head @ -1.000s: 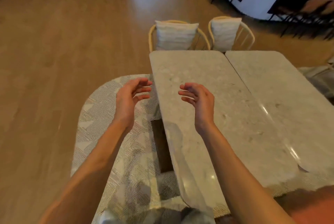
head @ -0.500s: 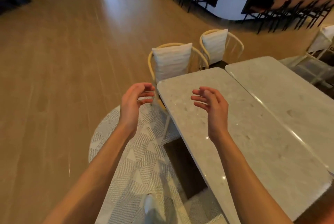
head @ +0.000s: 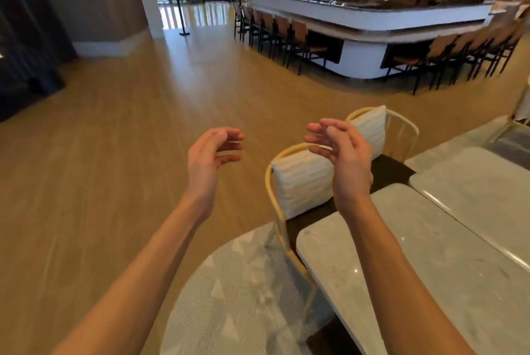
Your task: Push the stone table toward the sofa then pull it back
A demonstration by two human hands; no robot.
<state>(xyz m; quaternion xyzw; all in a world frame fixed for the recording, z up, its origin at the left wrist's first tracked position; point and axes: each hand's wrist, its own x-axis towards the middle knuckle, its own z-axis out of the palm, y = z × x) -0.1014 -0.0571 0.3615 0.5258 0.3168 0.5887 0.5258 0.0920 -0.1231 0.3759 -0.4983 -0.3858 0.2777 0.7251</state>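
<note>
A pale grey stone table (head: 415, 263) fills the lower right of the head view, with a second stone slab (head: 481, 182) beside it on the right. My left hand (head: 210, 157) hovers in the air over the wooden floor, left of the table, fingers loosely curled and holding nothing. My right hand (head: 342, 154) is raised above the table's far corner, in front of a chair cushion, fingers relaxed and empty. Neither hand touches the table. No sofa is visible.
Two yellow-framed chairs with white cushions (head: 304, 182) (head: 372, 128) stand at the table's far end. A patterned grey rug (head: 238, 291) lies under the table. A curved bar counter (head: 367, 22) with several dark stools stands at the back right. Wooden floor (head: 114, 139) spreads left.
The view has tilted up from the tabletop toward the room. Both hands stay raised and empty, now appearing farther from the table's surface.
</note>
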